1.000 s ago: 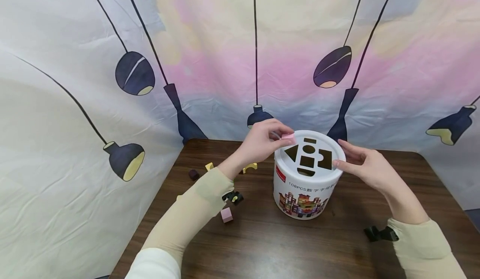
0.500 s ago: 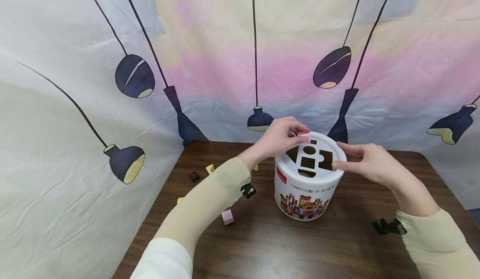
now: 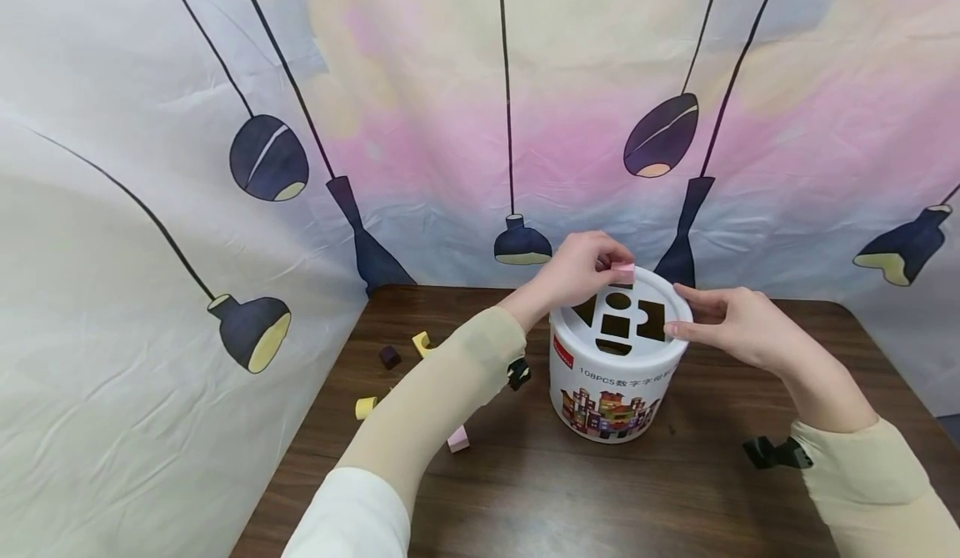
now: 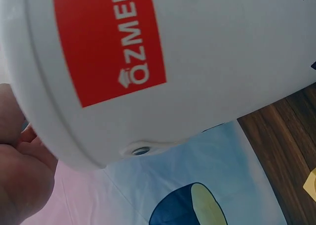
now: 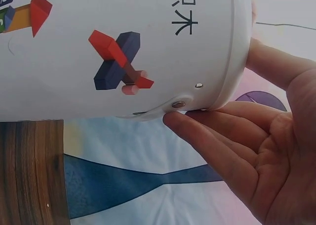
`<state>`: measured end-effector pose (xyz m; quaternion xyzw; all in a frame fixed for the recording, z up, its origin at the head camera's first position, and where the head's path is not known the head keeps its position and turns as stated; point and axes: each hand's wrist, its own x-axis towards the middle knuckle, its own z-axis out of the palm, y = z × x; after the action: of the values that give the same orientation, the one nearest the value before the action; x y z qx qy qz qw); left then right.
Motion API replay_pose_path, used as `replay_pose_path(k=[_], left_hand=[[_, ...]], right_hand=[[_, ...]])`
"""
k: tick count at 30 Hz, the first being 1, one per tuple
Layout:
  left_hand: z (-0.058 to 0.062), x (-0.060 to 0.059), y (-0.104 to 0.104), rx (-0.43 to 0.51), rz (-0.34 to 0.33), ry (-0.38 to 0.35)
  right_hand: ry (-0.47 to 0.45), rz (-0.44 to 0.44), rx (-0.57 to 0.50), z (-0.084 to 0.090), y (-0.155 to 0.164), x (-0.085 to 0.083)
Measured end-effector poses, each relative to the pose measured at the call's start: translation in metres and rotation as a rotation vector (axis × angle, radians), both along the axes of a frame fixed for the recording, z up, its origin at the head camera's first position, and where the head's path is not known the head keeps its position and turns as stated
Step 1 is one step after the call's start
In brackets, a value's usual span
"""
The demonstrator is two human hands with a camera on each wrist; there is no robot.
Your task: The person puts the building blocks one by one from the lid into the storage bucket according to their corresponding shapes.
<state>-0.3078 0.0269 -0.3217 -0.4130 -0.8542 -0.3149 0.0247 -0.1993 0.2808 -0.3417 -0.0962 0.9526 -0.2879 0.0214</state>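
Since before, left hand [image 3: 581,268] has carried its pinched pink block [image 3: 623,272] across the white bucket [image 3: 611,379] lid's far edge; right hand [image 3: 731,324], fingers relaxed, steadies the rim.

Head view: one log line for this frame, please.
left hand: pinches pink block over lid's far edge | right hand: fingers on bucket rim, steadying | loose blocks on table, left of bucket

Left hand [image 3: 576,269] raised above the bucket [image 3: 611,391] lid's far edge, fingertips pinching. Right hand [image 3: 731,326] at its right rim, fingers extended, touching.
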Motion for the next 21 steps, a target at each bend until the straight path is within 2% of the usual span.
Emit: replay_pose_path(k=[9, 21], left_hand=[[-0.0044, -0.0024, 0.0045, -0.068, 0.029, 0.024], [-0.0076, -0.0027, 0.0046, -0.073, 0.040, 0.050]], right_hand=[[-0.007, -0.002, -0.010, -0.0021, 0.0009, 0.0005], [0.006, -0.002, -0.017, -0.0018, -0.0012, 0.0013]])
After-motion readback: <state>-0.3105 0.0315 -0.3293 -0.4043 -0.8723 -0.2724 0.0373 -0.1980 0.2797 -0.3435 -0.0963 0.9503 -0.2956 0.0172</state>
